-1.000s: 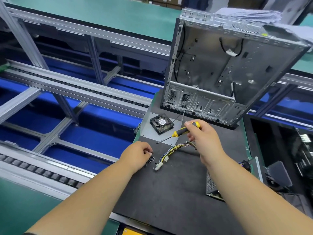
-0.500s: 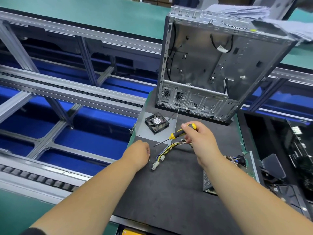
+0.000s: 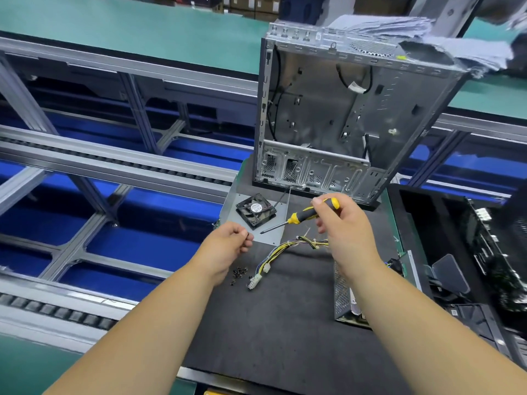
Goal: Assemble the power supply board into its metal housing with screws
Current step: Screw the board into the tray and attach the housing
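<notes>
My right hand (image 3: 346, 223) grips a yellow-and-black screwdriver (image 3: 303, 216), its tip pointing down-left over a grey metal plate (image 3: 275, 232). My left hand (image 3: 231, 245) hovers just left of the tip with fingertips pinched together on a small dark screw. Several black screws (image 3: 239, 273) lie on the black mat (image 3: 271, 323) below that hand. A wire harness (image 3: 285, 248) with white connectors runs from under my right wrist. The perforated power supply housing (image 3: 343, 297) sits partly hidden behind my right forearm. An open metal computer case (image 3: 342, 115) stands upright at the back.
A black fan (image 3: 256, 210) lies on the grey plate, wired to the case. A roller conveyor with aluminium frame (image 3: 114, 163) runs along the left. Black trays with parts (image 3: 470, 252) stand at the right. Folded grey cloths (image 3: 427, 44) lie on top of the case.
My left hand has lifted off the screw pile, uncovering it, and now pinches a screw near the screwdriver tip. My right hand stays over the harness with the screwdriver.
</notes>
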